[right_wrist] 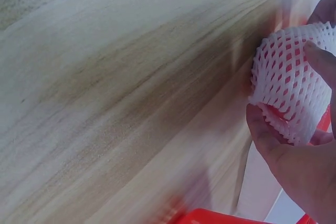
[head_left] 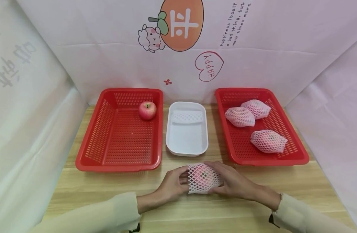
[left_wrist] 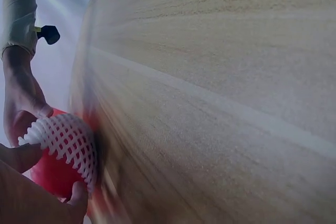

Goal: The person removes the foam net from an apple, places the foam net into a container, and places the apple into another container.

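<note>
In the head view a pink-red apple (head_left: 205,175) sits in a white foam net (head_left: 194,186) just above the table, between both hands. My left hand (head_left: 170,185) holds the net's open left edge, its thumb and fingertips at the rim. My right hand (head_left: 236,182) grips the apple and net from the right, thumb below and fingers over the top. The left wrist view has the net (left_wrist: 65,137) covering part of the apple (left_wrist: 52,177), whose red skin is bare near the left fingers. In the right wrist view the net (right_wrist: 294,74) lies between the right thumb and fingers.
A red basket (head_left: 118,168) at left contains one bare apple (head_left: 147,110). Between the baskets stands a white tray (head_left: 187,150) with flat foam nets (head_left: 187,117) in it. The right red basket (head_left: 262,161) contains three netted apples (head_left: 268,141). White printed cloth (head_left: 108,61) surrounds the wooden table (head_left: 96,187).
</note>
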The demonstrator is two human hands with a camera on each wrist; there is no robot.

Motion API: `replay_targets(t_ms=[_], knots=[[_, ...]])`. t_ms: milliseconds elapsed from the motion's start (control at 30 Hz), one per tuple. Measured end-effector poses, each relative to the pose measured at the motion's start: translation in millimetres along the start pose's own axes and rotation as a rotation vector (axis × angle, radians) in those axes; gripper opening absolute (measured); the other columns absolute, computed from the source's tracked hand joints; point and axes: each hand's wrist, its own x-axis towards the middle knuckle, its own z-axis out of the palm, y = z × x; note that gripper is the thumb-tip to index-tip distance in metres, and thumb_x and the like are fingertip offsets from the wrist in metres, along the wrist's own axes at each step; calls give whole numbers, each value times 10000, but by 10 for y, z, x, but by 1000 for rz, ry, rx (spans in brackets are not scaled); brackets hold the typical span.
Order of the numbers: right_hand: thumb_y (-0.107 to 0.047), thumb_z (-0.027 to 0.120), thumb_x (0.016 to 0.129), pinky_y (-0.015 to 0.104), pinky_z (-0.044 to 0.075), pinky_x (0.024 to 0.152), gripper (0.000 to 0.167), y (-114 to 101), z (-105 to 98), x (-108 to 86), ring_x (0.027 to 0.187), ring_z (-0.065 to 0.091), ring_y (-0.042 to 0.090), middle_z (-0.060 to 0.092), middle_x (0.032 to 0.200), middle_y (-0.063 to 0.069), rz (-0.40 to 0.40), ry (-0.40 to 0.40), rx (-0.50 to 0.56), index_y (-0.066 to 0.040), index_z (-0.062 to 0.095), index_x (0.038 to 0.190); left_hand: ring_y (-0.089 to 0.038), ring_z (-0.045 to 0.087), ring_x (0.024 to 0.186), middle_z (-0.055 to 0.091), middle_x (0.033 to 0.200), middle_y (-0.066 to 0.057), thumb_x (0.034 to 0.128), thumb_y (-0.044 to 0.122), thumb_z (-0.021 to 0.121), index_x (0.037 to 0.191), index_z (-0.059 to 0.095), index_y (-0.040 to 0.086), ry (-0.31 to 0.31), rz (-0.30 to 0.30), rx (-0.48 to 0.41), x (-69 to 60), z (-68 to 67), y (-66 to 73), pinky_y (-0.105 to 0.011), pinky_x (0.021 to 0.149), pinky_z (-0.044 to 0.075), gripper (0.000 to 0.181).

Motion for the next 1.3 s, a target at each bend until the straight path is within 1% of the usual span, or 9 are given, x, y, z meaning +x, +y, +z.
replay_targets(t_ms=[100, 167, 300, 400, 500, 667, 733, 1100, 1300], knots=[[-312, 970, 770, 419, 592, 979, 887, -10, 6, -5, 1212, 654, 182, 668, 1359, 20, 25, 3, 11, -34, 535, 1491, -447, 701, 1162, 683, 1241, -328, 747, -244, 658, 1355, 591, -138, -17, 8, -41, 13, 48, -2, -380, 971, 597, 621], [-309, 977, 758, 412, 592, 977, 886, -16, 12, -7, 1207, 656, 174, 674, 1351, 15, 36, 8, 16, -45, 546, 1485, -430, 706, 1153, 694, 1212, -302, 707, -274, 612, 1331, 598, -130, -14, 3, -38, 29, 76, -9, -361, 954, 602, 640], [-288, 986, 744, 394, 593, 967, 870, -30, 22, -7, 1180, 664, 165, 688, 1327, 7, 51, 23, 36, -61, 569, 1472, -379, 714, 1147, 704, 1188, -242, 686, -303, 582, 1277, 618, -89, -14, -15, -26, 76, 115, -25, -307, 913, 609, 630], [-286, 985, 748, 382, 592, 966, 852, -41, 27, -4, 1166, 669, 162, 694, 1319, 8, 58, 30, 52, -56, 581, 1463, -350, 718, 1146, 703, 1201, -221, 684, -308, 603, 1233, 635, -69, -6, -5, 9, 99, 126, -35, -272, 894, 608, 599], [-284, 984, 752, 367, 591, 964, 837, -55, 27, -3, 1151, 670, 153, 701, 1313, 13, 56, 32, 61, -55, 591, 1454, -292, 713, 1153, 707, 1204, -175, 681, -286, 659, 1180, 657, -39, 7, 43, 115, 104, 124, -43, -259, 921, 596, 557], [-247, 994, 733, 336, 595, 936, 821, -86, 17, -3, 1115, 671, 131, 716, 1297, 20, 41, 50, 59, -52, 613, 1434, -188, 672, 1126, 709, 1166, -87, 664, -172, 812, 1133, 683, 32, 50, 147, 369, 98, 111, -35, -317, 1026, 556, 527], [-245, 996, 729, 327, 597, 924, 816, -102, 10, 0, 1105, 673, 122, 722, 1290, 23, 36, 61, 53, -47, 621, 1426, -179, 668, 1122, 708, 1173, -80, 654, -147, 840, 1139, 684, 41, 56, 166, 405, 93, 106, -23, -337, 1035, 551, 543], [-285, 973, 764, 231, 590, 779, 776, -224, -108, 40, 1009, 663, 79, 746, 1252, 45, 9, 81, 85, -32, 648, 1422, -227, 666, 1125, 690, 1186, -112, 656, -123, 857, 1126, 674, 22, 53, 205, 422, 11, 23, 142, -358, 1037, 553, 525], [-263, 975, 754, 235, 618, 820, 762, -292, -196, 83, 1085, 721, 159, 753, 1267, 76, -43, 106, 84, -23, 662, 1406, -228, 656, 1126, 672, 1190, -95, 641, -109, 851, 1119, 678, 21, 71, 224, 410, -42, -41, 245, -374, 1044, 550, 525]])
